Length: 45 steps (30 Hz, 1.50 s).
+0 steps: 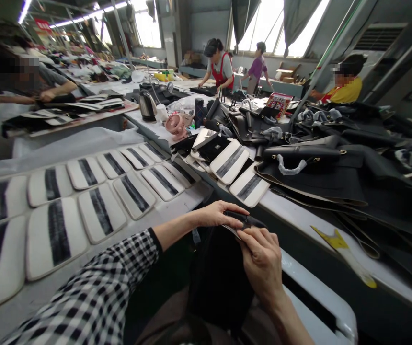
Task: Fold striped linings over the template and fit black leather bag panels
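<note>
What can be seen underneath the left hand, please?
Under the left hand is a dark piece, also held by the right hand. Part of its dark surface shows beside the hands; whatever lies directly beneath their grip is covered.

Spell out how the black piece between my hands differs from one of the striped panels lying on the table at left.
Colour: the black piece looks dark in what shows of it, while the striped panel is white with one broad black band.
Place: the black piece is held in the left hand and right hand; the striped panel lies flat on the table.
Both show some black.
</note>
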Each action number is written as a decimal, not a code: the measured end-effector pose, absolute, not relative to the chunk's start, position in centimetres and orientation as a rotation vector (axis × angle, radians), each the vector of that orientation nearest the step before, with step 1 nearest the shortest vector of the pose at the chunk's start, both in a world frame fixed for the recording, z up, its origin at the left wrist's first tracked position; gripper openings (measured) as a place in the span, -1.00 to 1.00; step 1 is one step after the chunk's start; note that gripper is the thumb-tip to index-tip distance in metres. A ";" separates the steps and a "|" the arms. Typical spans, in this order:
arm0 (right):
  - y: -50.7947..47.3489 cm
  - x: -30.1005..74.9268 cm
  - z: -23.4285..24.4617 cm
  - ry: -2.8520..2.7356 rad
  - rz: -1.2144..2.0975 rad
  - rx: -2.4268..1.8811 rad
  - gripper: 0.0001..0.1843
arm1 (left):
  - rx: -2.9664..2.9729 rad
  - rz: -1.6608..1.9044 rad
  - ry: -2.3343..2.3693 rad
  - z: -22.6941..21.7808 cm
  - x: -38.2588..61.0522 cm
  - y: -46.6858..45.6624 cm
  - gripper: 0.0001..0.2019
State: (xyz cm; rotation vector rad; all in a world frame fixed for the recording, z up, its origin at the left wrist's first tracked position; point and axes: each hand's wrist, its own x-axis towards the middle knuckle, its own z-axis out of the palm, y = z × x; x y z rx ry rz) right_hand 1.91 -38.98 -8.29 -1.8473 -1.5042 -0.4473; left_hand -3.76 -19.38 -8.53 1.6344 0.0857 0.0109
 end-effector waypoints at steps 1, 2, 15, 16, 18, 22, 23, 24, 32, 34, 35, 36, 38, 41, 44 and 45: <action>-39.4 1.5 -8.5 -1.556 -0.459 -1.841 -0.83 | 1.641 0.047 0.092 -8.8 -3.9 -19.8 -0.48; -40.0 0.9 -8.6 -1.614 -0.477 -1.830 -0.80 | 1.654 0.089 0.090 -9.0 -4.0 -20.2 -0.50; -43.7 -3.4 -9.6 -1.865 -0.615 -1.761 -0.66 | 1.726 0.281 0.117 -11.0 -4.2 -22.7 -0.57; -43.8 -3.5 -9.6 -1.854 -0.623 -1.758 -0.67 | 1.728 0.273 0.122 -11.0 -4.1 -22.7 -0.57; -44.1 -3.6 -9.5 -1.814 -0.626 -1.746 -0.69 | 1.721 0.256 0.132 -10.8 -4.1 -22.7 -0.56; -44.0 -2.2 -8.7 -1.744 -0.500 -1.743 -0.70 | 1.688 0.165 0.135 -9.5 -4.4 -22.3 -0.49; -43.9 -1.5 -8.4 -1.727 -0.458 -1.764 -0.70 | 1.699 0.148 0.141 -9.1 -4.5 -22.2 -0.45; -43.7 -0.7 -8.2 -1.707 -0.427 -1.796 -0.69 | 1.720 0.146 0.152 -8.8 -4.6 -22.1 -0.40; -43.1 -0.4 -10.5 -1.587 -0.517 -1.972 -0.61 | 1.742 0.299 0.294 -10.9 -4.3 -22.8 -0.38; -43.9 -2.7 -11.6 -1.552 -0.569 -1.949 -0.60 | 1.700 0.313 0.277 -12.3 -4.2 -22.8 -0.40; -44.4 -4.0 -12.0 -1.547 -0.569 -1.911 -0.60 | 1.687 0.330 0.285 -12.9 -4.1 -22.7 -0.41; -44.9 -5.3 -12.2 -1.555 -0.536 -1.861 -0.61 | 1.685 0.355 0.313 -13.5 -4.1 -22.6 -0.41; -45.9 -7.4 -12.4 -1.601 -0.381 -1.780 -0.63 | 1.703 0.406 0.385 -14.4 -3.9 -22.1 -0.42; -46.9 -8.7 -11.8 -1.808 -0.138 -1.744 -0.68 | 1.710 0.388 0.383 -15.1 -3.7 -21.5 -0.43; -46.9 -8.5 -10.8 -2.135 -0.016 -1.708 -0.80 | 1.714 0.369 0.351 -15.0 -3.7 -21.5 -0.45; -46.7 -8.4 -10.5 -2.226 0.028 -1.696 -0.83 | 1.729 0.380 0.351 -14.9 -3.8 -21.6 -0.45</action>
